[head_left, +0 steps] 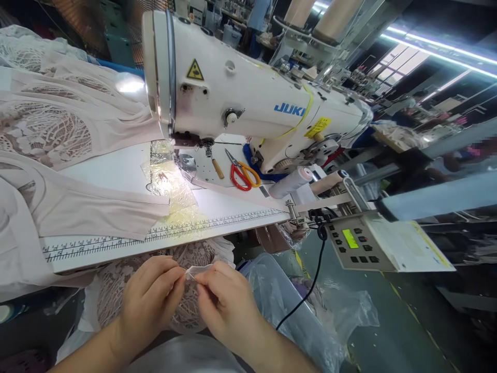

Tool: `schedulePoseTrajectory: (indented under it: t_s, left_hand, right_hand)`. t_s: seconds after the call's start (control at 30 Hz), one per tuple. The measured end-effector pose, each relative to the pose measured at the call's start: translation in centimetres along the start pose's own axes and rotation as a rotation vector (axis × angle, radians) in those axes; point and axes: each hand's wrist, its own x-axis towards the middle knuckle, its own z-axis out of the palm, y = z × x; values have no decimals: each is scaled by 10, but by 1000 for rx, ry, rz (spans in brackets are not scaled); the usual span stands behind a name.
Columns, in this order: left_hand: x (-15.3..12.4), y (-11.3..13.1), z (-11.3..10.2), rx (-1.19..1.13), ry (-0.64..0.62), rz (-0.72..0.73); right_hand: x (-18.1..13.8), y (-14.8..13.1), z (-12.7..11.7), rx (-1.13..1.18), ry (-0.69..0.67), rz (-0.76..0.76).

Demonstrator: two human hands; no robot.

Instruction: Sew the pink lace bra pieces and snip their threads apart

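Observation:
My left hand (153, 295) and my right hand (229, 300) meet just below the table's front edge, fingertips close together. Both pinch a small edge of a beige lace garment (188, 311) that hangs over my lap. A thin pale sliver shows at the right fingertips, too small to name. Above them on the table (104, 178) lie more beige lace bra pieces (89, 215). The white sewing machine (248, 77) stands behind, its lamp lit at the needle area, with nothing of mine touching it.
Red-and-orange scissors (243, 176) and a wooden-handled tool (218, 168) lie by the machine. A printed ruler strip (217, 221) runs along the table edge. At right are a tape feeder, a control box (359, 243), a black cable (316, 280) and a plastic-lined bin (279, 290).

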Motion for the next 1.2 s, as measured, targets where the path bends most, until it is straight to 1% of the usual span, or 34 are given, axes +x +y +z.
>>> schedulePoseTrajectory:
  t_s: [0.17,0.4,0.57,0.67,0.83,0.97,1.07,1.2]
  left_hand:
    - [-1,-1,0,9,-8,-10]
    - [0,0,-1,1,-2,-27]
    - [1,1,-1,12,-6,-22]
    - [0,1,-2,43,-12,21]
    - [1,-1,-4,146,-30,139]
    - [2,-3,-7,193,-17,212]
    - [2,-5,-8,213,-15,237]
    - [3,-4,-7,208,-1,229]
  right_hand:
    - [1,0,1,-20,8,-9]
    - [2,-1,-1,-37,-25,-14]
    - [1,0,-1,-25,1,-13]
    - [1,0,1,-44,-3,-22]
    - [2,-2,2,-85,-5,-16]
    - [3,-4,1,-97,-17,-27]
    - [4,-5,2,-123,-22,-42]
    - [3,-6,8,-205,-16,-58]
